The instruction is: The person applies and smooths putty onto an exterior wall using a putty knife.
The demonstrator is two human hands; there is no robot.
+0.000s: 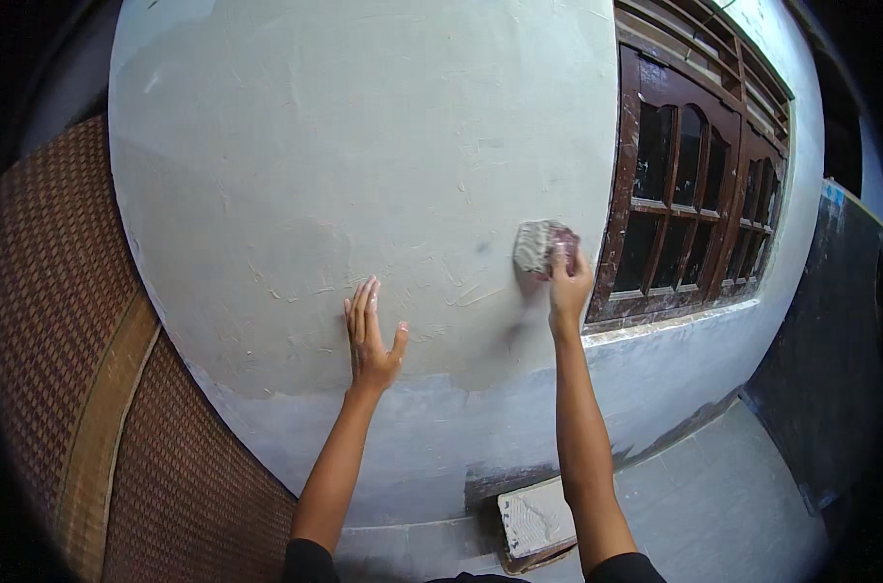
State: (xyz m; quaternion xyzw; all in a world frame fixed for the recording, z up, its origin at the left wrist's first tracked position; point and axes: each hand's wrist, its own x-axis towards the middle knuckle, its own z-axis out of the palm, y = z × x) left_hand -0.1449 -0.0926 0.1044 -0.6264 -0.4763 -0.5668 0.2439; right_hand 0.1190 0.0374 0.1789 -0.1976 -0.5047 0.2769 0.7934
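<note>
My right hand (570, 282) grips a dark red putty-spreading tool (564, 243) near the window side of the wall. Its exact shape is blurred and partly hidden by my fingers. A thick lump of wet grey putty (534, 247) covers its left face. To the left and lower, my left hand (372, 340) is open, with its fingers stretched upward at the wall; whether the palm touches it I cannot tell. The wall (364, 175) carries a pale grey coat with raised ridges and streaks. Below a ragged edge, its lower band looks bluish white.
A brown wooden window (675, 194) with dark panes and a ledge stands at the right. Woven brown matting (189, 457) lines the left side. Between my forearms, a putty-smeared box (537, 515) sits low by the wall. A dark board (820, 340) leans at far right above grey floor tiles (723, 486).
</note>
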